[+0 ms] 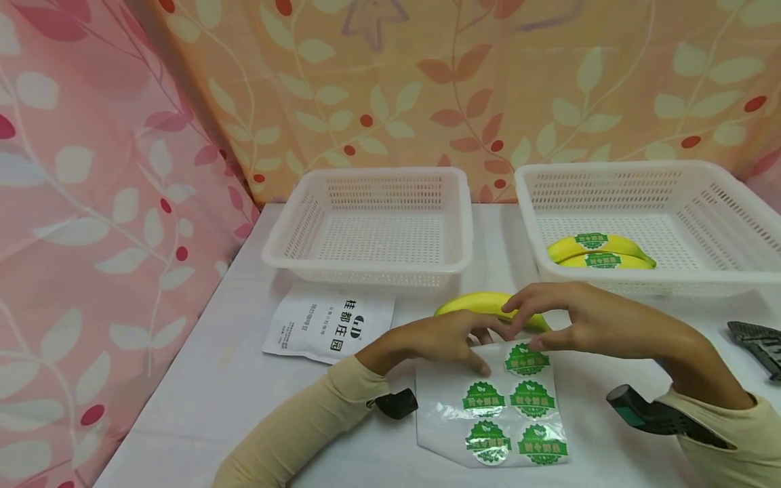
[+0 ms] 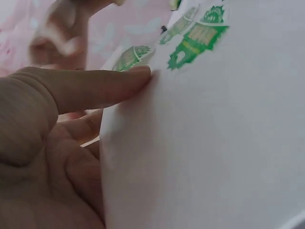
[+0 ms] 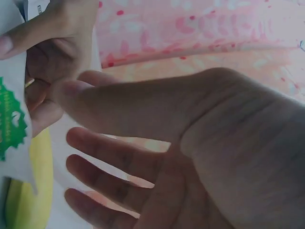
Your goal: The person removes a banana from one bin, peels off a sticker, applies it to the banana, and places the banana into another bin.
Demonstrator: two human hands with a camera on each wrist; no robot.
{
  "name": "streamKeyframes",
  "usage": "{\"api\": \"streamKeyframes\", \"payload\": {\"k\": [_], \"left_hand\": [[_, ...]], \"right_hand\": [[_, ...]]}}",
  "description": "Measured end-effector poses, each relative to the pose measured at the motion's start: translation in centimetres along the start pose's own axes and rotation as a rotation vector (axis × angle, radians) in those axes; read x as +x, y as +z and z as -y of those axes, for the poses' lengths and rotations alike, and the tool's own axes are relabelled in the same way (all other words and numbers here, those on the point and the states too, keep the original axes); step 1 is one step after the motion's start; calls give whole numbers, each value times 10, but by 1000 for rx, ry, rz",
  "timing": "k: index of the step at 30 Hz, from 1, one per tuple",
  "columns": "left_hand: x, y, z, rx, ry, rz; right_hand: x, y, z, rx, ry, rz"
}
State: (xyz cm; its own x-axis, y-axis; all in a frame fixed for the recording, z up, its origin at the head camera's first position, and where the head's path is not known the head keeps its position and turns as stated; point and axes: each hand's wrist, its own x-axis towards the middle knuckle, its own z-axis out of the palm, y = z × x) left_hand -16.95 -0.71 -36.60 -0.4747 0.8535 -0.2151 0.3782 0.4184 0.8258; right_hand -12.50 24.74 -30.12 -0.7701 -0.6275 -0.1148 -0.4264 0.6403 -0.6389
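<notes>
A white sheet of round green stickers (image 1: 442, 423) lies tilted up at its far edge in the head view. My left hand (image 1: 442, 339) holds that far edge, thumb on the sticker side and fingers behind, as the left wrist view shows. My right hand (image 1: 601, 322) hovers at the sheet's far right corner, thumb and forefinger apart in the head view. Its other fingers (image 3: 114, 152) are spread loosely, and I see nothing in its grasp. A yellow banana (image 1: 476, 303) lies just beyond both hands, partly hidden by them.
A white plastic basket (image 1: 366, 270) stands at the back. Another basket (image 1: 659, 276) at the right holds two bananas (image 1: 601, 251) bearing green stickers. A white printed pouch (image 1: 329, 325) lies left of my hands. A black object (image 1: 756, 346) sits at the right edge.
</notes>
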Motion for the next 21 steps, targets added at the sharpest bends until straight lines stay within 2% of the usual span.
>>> {"api": "streamKeyframes", "payload": {"k": [5, 11, 17, 21], "left_hand": [[-3, -8, 3, -235, -58, 18], [-5, -10, 5, -492, -68, 80], [-5, -12, 4, -558, -34, 99], [-4, -12, 5, -591, -29, 116]], "right_hand": [[1, 1, -7, 3, -12, 88], [1, 2, -14, -16, -56, 88], [-1, 0, -12, -35, -50, 77], [-2, 0, -11, -51, -83, 52]]}}
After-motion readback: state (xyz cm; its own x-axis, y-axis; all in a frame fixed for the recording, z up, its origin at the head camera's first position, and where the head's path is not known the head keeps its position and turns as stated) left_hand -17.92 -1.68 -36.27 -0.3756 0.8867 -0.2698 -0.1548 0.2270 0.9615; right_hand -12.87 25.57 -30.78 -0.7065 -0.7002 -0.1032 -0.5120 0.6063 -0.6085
